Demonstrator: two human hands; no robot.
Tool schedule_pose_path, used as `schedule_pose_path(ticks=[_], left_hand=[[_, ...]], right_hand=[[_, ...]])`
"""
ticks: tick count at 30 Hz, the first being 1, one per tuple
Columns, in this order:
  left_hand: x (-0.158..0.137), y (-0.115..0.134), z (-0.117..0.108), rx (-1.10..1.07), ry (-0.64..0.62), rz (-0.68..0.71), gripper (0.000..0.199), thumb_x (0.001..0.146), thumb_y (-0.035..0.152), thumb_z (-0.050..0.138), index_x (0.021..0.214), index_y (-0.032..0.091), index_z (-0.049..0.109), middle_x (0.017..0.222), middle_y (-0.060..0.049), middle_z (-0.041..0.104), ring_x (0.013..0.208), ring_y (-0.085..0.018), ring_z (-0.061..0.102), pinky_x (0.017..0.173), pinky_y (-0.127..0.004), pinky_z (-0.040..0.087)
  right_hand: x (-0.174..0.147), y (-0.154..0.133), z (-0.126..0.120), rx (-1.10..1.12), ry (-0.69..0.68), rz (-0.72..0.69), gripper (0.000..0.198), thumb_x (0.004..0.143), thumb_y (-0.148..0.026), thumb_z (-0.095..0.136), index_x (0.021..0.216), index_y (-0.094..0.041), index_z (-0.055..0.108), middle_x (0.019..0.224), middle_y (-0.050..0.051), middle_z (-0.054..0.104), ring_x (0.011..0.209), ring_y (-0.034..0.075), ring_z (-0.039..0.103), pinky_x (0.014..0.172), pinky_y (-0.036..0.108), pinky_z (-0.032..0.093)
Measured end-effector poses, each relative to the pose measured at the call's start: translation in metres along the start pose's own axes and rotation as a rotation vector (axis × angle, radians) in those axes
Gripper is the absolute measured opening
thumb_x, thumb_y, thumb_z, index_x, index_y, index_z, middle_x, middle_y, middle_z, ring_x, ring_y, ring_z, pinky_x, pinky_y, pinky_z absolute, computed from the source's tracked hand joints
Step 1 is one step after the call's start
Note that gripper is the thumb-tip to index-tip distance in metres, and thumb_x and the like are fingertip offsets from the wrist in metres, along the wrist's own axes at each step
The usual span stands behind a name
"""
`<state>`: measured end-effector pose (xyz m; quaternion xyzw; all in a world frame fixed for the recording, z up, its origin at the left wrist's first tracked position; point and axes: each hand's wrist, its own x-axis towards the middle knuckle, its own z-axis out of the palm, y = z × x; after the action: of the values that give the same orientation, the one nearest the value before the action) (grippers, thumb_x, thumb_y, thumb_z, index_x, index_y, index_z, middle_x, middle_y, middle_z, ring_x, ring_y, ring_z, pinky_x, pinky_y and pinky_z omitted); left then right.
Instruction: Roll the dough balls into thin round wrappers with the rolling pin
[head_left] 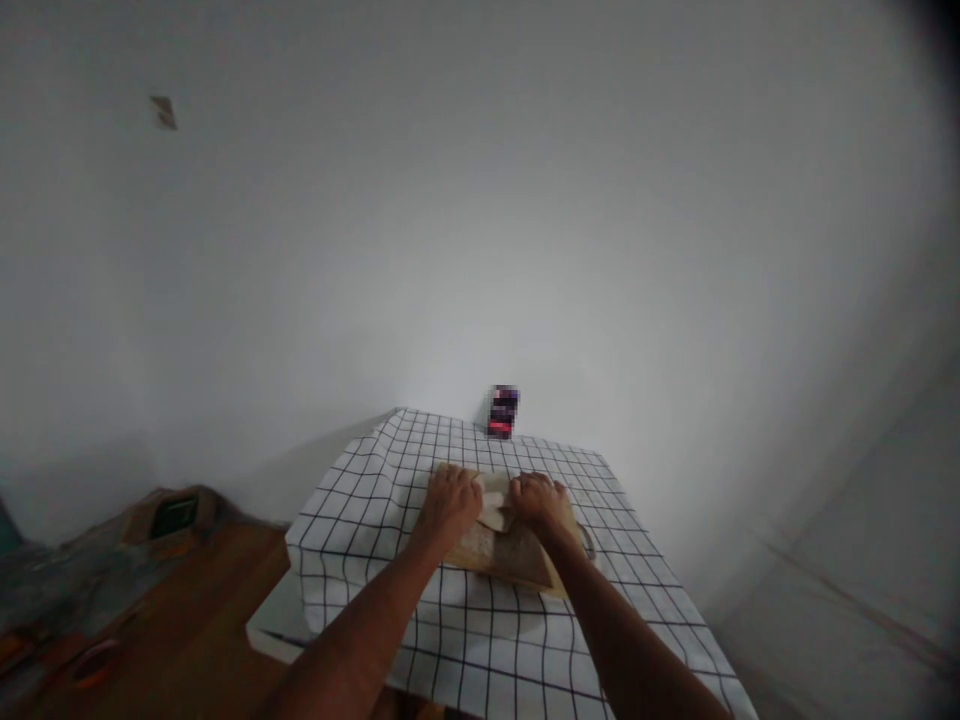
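Observation:
A wooden board (pixel 517 558) lies on a checked tablecloth, with a floury-looking patch on its surface. Between my hands is a pale, soft-looking piece of dough (pixel 495 517), flattened on the board; a lighter strip crosses it, too blurred to tell apart. My left hand (pixel 454 492) presses on the dough's left side with fingers curled. On the right side, my right hand (pixel 538 497) is likewise curled down over the dough. Both sets of fingertips are partly hidden. A ring-like handle (pixel 587 542) shows at the board's right edge.
The white tablecloth (pixel 645 590) with dark lines covers the table. A small dark and pink object (pixel 502 412), pixelated, stands at the back against the wall (pixel 480 200). On the floor to the left are a box (pixel 176 513) and other clutter.

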<state>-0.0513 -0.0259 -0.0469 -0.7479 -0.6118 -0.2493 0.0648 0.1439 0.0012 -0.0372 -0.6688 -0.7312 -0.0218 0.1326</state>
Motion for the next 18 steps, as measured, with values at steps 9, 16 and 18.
schedule_pose_path(ticks=[9,16,18], left_hand=[[-0.052,0.046,0.042,0.063,0.187,-0.153,0.055,0.107,0.032,0.059,0.154,0.003,0.068,0.164,-0.029,0.063,0.154,-0.044,0.061,0.127,-0.059,0.055],[-0.053,0.028,0.051,-0.003,0.194,0.001,0.048,0.108,0.030,0.058,0.151,0.014,0.071,0.163,-0.023,0.066,0.158,-0.042,0.057,0.132,-0.064,0.049],[-0.042,0.013,0.041,-0.018,0.157,0.028,0.045,0.108,0.029,0.058,0.147,0.012,0.072,0.155,-0.026,0.071,0.153,-0.044,0.061,0.128,-0.070,0.050]], right_hand=[[0.023,-0.001,0.006,0.159,-0.094,-0.072,0.050,0.113,-0.032,0.039,0.135,-0.022,0.083,0.176,0.010,0.054,0.170,0.028,0.036,0.133,0.055,0.035],[0.011,0.001,0.001,0.109,-0.071,-0.084,0.051,0.115,-0.031,0.035,0.130,-0.022,0.083,0.169,0.013,0.062,0.164,0.030,0.047,0.138,0.069,0.014],[-0.002,0.005,-0.003,0.055,-0.047,-0.078,0.049,0.116,-0.030,0.036,0.126,-0.021,0.084,0.160,0.016,0.069,0.158,0.031,0.053,0.138,0.069,0.013]])
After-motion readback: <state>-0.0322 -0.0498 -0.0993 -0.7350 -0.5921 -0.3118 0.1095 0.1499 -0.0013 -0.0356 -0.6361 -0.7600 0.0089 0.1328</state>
